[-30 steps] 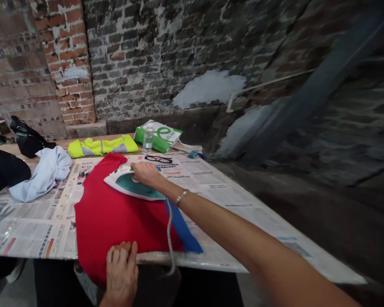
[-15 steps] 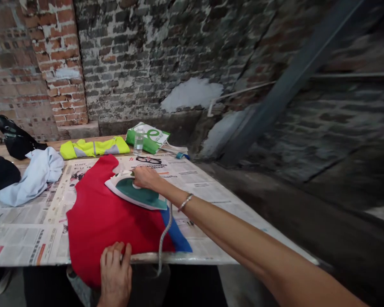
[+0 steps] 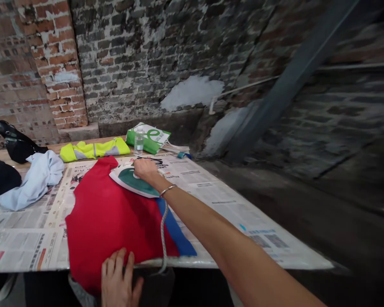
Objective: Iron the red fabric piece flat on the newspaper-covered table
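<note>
A: Where's the iron [image 3: 132, 181]?
B: Flat on the red cloth [image 3: 105, 221], near its top; the right hand [image 3: 145, 169] is clamped round the handle.
A: And the left hand [image 3: 118, 277]?
B: Open, fingers spread, at the cloth's near edge; it grips nothing.
A: Under the cloth?
B: Newspaper [image 3: 230, 213]; the blue trim [image 3: 176, 232] lies just beside the cord [image 3: 163, 236].

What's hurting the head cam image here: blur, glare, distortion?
Head view: the brick wall at right is dim and smeared by blur; glare whitens the newspaper at lower left; wide-angle distortion tilts the tabletop; the iron stays fairly sharp.
</note>
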`<state>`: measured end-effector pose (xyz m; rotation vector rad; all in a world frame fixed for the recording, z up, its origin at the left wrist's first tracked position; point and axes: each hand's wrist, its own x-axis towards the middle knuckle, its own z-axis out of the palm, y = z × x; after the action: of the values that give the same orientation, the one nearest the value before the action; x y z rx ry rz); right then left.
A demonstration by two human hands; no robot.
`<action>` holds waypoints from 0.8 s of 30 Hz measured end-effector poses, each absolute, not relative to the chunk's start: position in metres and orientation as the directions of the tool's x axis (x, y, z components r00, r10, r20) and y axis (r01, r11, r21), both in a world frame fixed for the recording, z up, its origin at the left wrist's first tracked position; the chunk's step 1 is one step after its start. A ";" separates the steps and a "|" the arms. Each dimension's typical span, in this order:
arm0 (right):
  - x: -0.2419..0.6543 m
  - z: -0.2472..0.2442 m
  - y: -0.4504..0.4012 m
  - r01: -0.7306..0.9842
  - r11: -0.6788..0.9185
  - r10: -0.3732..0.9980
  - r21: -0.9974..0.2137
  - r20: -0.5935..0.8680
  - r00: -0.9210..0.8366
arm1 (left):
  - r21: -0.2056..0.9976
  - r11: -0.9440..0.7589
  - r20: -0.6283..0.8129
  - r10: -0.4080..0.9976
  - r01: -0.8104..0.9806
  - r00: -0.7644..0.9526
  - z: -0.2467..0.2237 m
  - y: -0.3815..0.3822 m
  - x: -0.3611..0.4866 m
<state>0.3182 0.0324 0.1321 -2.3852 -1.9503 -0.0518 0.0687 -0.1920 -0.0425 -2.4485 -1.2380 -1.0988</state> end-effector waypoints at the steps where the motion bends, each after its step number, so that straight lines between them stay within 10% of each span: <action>1: 0.319 0.133 0.032 0.980 -0.196 0.978 -0.026 0.066 0.198 | 0.193 -0.645 0.651 0.648 0.740 0.395 -0.036 -0.189 0.066; 14: 0.320 0.133 0.010 0.999 -0.049 0.999 0.005 -0.003 0.049 | 0.166 -0.375 0.117 0.926 0.912 0.359 0.055 0.088 0.050; 24: 0.319 0.123 0.025 0.984 -0.177 0.984 -0.023 0.035 0.177 | 0.046 -0.402 0.091 0.913 0.914 0.397 0.041 0.077 0.041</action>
<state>0.3186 0.0246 0.1230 -2.3789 -1.9892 -0.0189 0.0411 0.0771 0.0412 -2.6160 -1.7110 -0.1588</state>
